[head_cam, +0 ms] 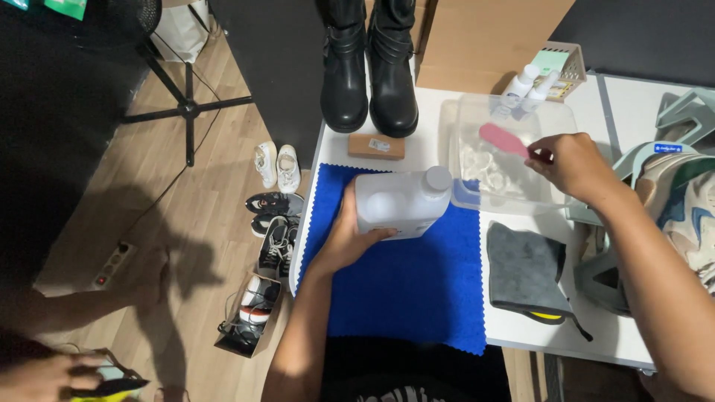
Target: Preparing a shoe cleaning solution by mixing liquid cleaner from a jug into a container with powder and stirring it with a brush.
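The left hand [350, 238] grips a white jug [402, 202] tipped over the blue cloth [402, 283] toward the clear tub [514, 149], while the right hand [573, 164] pinches a pink brush [500, 138] above it, so pouring seems underway and steady tilting matters.

white jug [398, 202] tipped sideways (spout over clear tub [514, 152]); pink brush [503, 139]

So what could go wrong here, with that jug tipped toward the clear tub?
The white jug is held on its side in only the left hand, spout at the clear tub rim, so liquid might miss and soak the blue cloth. The right hand, holding a pink brush over the tub, could get splashed.
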